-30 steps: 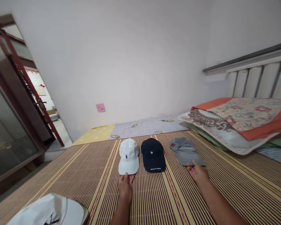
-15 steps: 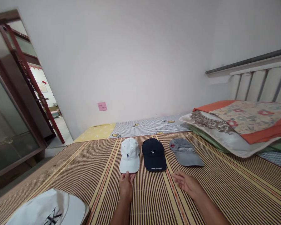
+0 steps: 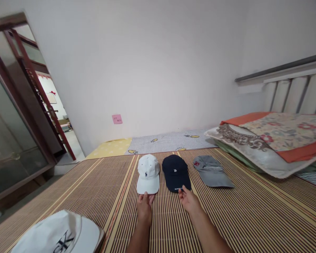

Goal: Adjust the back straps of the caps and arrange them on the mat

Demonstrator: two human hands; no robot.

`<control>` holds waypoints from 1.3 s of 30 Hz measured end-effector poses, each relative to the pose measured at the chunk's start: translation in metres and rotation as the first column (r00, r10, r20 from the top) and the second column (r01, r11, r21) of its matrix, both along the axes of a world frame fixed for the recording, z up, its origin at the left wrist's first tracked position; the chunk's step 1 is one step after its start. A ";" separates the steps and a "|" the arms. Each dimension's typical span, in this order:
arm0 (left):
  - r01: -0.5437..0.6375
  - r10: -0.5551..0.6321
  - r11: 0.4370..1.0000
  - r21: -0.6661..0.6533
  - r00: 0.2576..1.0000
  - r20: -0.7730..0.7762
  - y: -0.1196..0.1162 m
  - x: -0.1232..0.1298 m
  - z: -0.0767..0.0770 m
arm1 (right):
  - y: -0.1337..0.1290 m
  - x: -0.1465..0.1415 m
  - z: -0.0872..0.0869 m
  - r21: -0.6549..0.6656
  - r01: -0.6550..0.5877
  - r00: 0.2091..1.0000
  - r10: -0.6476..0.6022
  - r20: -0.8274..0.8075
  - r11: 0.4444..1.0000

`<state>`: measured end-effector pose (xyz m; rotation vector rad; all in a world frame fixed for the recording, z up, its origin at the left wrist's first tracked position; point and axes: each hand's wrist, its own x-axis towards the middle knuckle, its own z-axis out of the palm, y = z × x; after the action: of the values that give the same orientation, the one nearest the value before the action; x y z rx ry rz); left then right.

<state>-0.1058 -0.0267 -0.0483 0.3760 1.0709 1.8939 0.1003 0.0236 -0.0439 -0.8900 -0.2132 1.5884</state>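
Note:
Three caps lie in a row on the striped mat, brims toward me. My left hand point(image 3: 145, 206) pinches the brim edge of the white cap point(image 3: 148, 170), which bears a small dark emblem. To its right, my right hand point(image 3: 188, 199) grips the front brim edge of the navy cap point(image 3: 174, 169), its thumb on top and partly covering the white brim lettering. A grey cap point(image 3: 212, 171) with a red mark sits at the right, its brim angled to the right, untouched. Closer to me at lower left rests another white cap point(image 3: 60, 233) with large black letters.
The striped mat point(image 3: 116, 196) covers the bed. A pillow point(image 3: 268, 154) with a floral, orange-edged cover point(image 3: 287, 130) lies at the right below a slatted headboard point(image 3: 292, 91). Checked cloth point(image 3: 163, 143) borders the wall, and an open door point(image 3: 47, 95) stands at the left.
My right hand has moved left from beside the navy cap and taken hold of its brim. My left hand stays on the white cap's brim. The view has shifted slightly.

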 end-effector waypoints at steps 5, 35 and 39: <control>0.019 -0.019 1.000 0.020 1.000 0.014 0.001 0.000 -0.002 | -0.001 0.014 0.000 -0.096 0.048 0.998 -0.050 -0.026 0.994; 0.051 -0.050 0.998 0.034 0.999 -0.009 0.001 -0.003 -0.010 | -0.069 0.027 0.031 -0.094 -0.216 0.970 0.224 0.095 0.972; 0.070 -0.070 0.997 0.017 0.998 0.004 0.002 -0.003 -0.006 | -0.124 0.009 0.027 -0.081 -0.399 0.887 0.406 0.221 0.914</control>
<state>-0.1084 -0.0251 -0.0548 0.4131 1.0264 1.8418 0.1091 -0.1001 -0.0172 -1.1116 -0.5721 1.8705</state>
